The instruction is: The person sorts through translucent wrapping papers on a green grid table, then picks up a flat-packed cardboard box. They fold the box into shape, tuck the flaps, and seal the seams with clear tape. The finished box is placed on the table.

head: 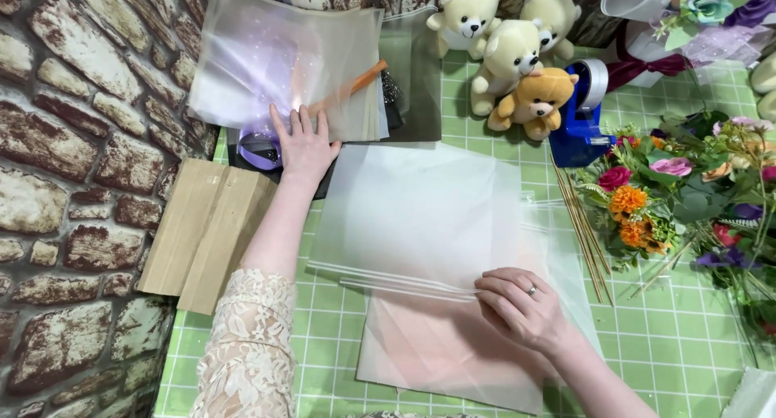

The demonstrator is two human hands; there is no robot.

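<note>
My left hand (303, 143) lies flat, fingers spread, on the near edge of a stack of translucent white sheets (275, 62) leaning against the brick wall. My right hand (521, 305), a ring on one finger, pinches the folded edge of a large frosted wrapping sheet (420, 208) spread on the green checked mat (323, 337). A pale pink sheet (436, 353) lies under it, nearer to me. A purple ribbon roll (259, 147) sits just left of my left hand.
Several plush bears (509, 54) stand at the back. A blue tape dispenser (578, 111) is beside them. Mixed flowers (687, 192) and thin wooden sticks (582, 224) lie at right. Folded tan paper (206, 232) rests by the brick wall at left.
</note>
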